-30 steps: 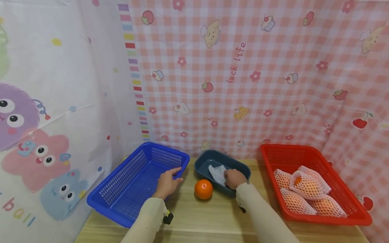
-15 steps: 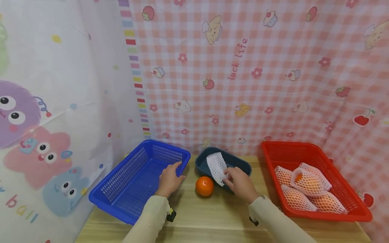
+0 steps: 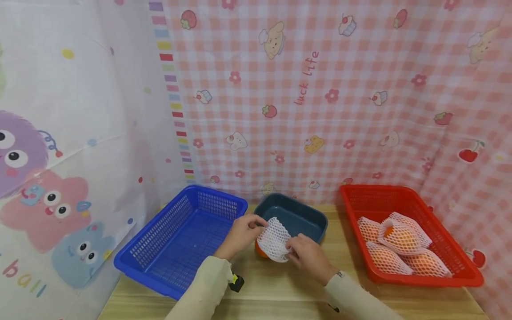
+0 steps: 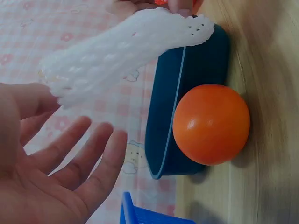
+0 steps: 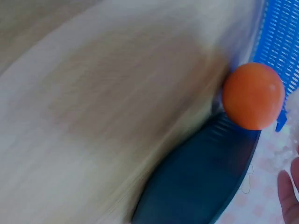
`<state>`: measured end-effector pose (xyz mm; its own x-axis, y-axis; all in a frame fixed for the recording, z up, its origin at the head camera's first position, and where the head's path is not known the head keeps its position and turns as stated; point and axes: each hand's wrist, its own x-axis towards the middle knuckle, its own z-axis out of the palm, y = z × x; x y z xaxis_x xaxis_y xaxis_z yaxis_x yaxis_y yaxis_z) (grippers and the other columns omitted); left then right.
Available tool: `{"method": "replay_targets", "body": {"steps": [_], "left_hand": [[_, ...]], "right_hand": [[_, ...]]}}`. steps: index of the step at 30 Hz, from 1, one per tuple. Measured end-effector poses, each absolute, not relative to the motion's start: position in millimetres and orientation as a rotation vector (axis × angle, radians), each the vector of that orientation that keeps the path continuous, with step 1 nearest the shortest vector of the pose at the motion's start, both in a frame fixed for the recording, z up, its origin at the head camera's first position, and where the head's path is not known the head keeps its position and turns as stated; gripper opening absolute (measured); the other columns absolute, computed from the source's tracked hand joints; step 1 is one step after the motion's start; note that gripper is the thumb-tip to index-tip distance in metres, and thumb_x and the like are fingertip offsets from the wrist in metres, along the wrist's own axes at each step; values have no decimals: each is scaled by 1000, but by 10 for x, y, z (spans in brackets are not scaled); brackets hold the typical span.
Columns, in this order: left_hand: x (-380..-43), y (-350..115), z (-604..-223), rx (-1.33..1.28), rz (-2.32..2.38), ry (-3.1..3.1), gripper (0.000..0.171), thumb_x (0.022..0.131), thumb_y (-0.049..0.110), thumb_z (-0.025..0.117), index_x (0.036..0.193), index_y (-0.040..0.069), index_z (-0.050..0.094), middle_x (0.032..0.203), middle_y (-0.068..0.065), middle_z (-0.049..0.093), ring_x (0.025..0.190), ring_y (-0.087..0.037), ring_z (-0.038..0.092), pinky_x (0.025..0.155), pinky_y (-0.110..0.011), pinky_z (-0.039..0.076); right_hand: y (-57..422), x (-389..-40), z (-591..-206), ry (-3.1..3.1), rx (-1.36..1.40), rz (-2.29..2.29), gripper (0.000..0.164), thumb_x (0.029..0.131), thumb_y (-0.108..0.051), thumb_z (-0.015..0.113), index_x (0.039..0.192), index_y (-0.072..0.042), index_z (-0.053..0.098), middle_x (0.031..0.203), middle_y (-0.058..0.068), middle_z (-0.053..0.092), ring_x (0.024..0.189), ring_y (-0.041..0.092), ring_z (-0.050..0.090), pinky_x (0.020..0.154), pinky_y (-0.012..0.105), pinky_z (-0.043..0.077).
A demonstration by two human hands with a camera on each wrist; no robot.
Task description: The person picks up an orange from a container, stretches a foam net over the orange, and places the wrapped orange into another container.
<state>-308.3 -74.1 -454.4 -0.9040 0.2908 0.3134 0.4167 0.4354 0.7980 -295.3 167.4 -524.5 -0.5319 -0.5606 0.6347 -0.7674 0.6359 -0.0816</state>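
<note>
A white foam fruit net (image 3: 274, 240) is held up between both hands, over the front edge of the dark teal bin. My left hand (image 3: 243, 233) pinches one end with thumb and forefinger, the other fingers spread, as the left wrist view shows. My right hand (image 3: 310, 255) pinches the opposite end; only its fingertips (image 5: 287, 191) show in the right wrist view. Below the net an orange (image 4: 211, 124) rests on the table against the teal bin (image 4: 161, 116). From the head, the net covers most of the orange.
At the left stands a blue basket (image 3: 176, 238) with nothing in it. On the right, a red basket (image 3: 424, 209) holds several oranges in foam nets (image 3: 400, 238). A pink checked cloth (image 3: 256, 120) hangs behind the wooden table (image 3: 280, 293).
My right hand has lifted the foam net out of the teal bin and toward the orange. The left hand has moved right from beside the blue basket and taken the net's other end.
</note>
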Motion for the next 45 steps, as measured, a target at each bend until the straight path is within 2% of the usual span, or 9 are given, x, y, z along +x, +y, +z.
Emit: {"method": "replay_targets", "body": {"steps": [6, 11, 17, 22, 30, 33, 38, 42, 45], "left_hand": [[-3028, -696, -4543, -791, -1409, -2559, 21, 85, -6, 60, 94, 8, 73, 108, -8, 64, 85, -21, 64, 69, -28, 54], [-3013, -663, -4528, -859, -1260, -2622, 18, 86, -4, 61, 94, 6, 75, 107, -9, 66, 83, -18, 62, 71, -28, 51], [-3018, -588, -4601, -822, -1114, -2709, 18, 86, 1, 64, 100, 4, 74, 86, -3, 68, 66, -10, 51, 60, -23, 45], [-2973, -476, -4686, -800, -835, -2694, 16, 83, 3, 71, 96, 10, 76, 91, -1, 71, 79, -11, 63, 69, -26, 52], [-2870, -303, -4761, -858, -613, -2620, 16, 78, 4, 75, 92, 12, 75, 83, 3, 65, 76, -11, 63, 64, -23, 51], [-2851, -286, -4793, -837, -678, -2583, 19, 75, 1, 74, 91, 11, 74, 82, 2, 64, 75, -12, 61, 64, -25, 51], [-2824, -293, -4820, -765, -1025, -2603, 39, 72, -9, 69, 106, 10, 74, 100, -3, 68, 93, -19, 63, 79, -31, 52], [-2824, -312, -4866, -672, -1530, -2571, 56, 67, -20, 61, 114, 9, 71, 114, -8, 66, 96, -26, 59, 66, -28, 50], [-2821, -335, -4925, -598, -1819, -2484, 60, 65, -23, 57, 116, 6, 69, 118, -12, 64, 90, -28, 55, 54, -24, 44]], "right_hand": [[1712, -2917, -5320, -2165, 1078, 488, 37, 61, -1, 83, 82, -13, 56, 73, -8, 51, 68, 11, 43, 63, 25, 40], [1725, -2927, -5332, -2157, 1083, 488, 37, 61, 1, 82, 83, -13, 55, 75, -8, 50, 69, 11, 43, 65, 26, 40], [1734, -2913, -5281, -2256, 1066, 493, 30, 68, -13, 83, 88, -13, 60, 76, -8, 51, 71, 9, 42, 64, 27, 40], [1687, -2921, -5146, -2175, 939, 706, 21, 76, -15, 78, 92, -13, 64, 77, -5, 52, 72, 9, 43, 63, 26, 39], [1377, -2909, -4888, -2153, 736, 1038, 16, 82, 1, 69, 85, -13, 62, 107, 9, 61, 101, 25, 52, 85, 45, 45], [1318, -2886, -4880, -2277, 686, 1024, 24, 77, 8, 66, 76, -15, 60, 108, 10, 63, 103, 28, 53, 85, 46, 46], [1392, -2893, -4953, -2404, 674, 857, 25, 71, 13, 63, 65, -11, 65, 99, 9, 68, 99, 31, 58, 83, 48, 48], [1491, -2917, -5017, -2496, 677, 966, 21, 72, 9, 67, 75, -11, 71, 93, 2, 69, 96, 26, 61, 84, 45, 49], [1566, -2930, -5078, -2502, 697, 1228, 23, 75, 6, 73, 91, -11, 71, 101, 0, 67, 101, 24, 60, 88, 44, 48]]}}
